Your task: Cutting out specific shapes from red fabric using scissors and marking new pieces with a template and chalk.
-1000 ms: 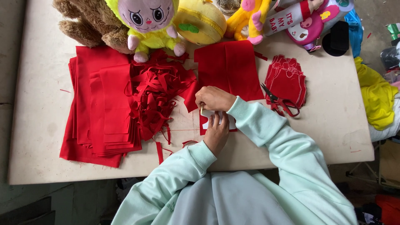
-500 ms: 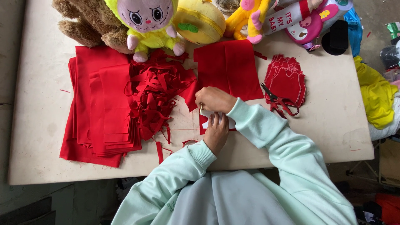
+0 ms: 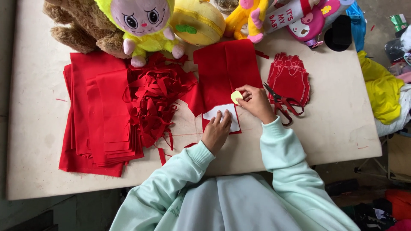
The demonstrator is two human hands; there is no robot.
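Beige surface [image 3: 325,141], cluttered. Nearest: left hand [image 3: 216,132] lies flat, fingers together, pressing a white paper pattern [image 3: 223,114] onto a small red cloth piece [image 3: 205,125]; pattern's long axis runs left-right, slightly tilted. Right hand [image 3: 255,102] pinches a pale yellow chalk disc [image 3: 236,96] at the pattern's top right corner. One pair of red-handled scissors [image 3: 282,104] just right, blades pointing up-left. Left: stack of red cloth sheets [image 3: 96,115], heap of red scraps [image 3: 156,98]. Beyond: folded red cloth [image 3: 227,68], pile of cut red shapes [image 3: 289,77], several plush toys [image 3: 141,25] along the far edge.
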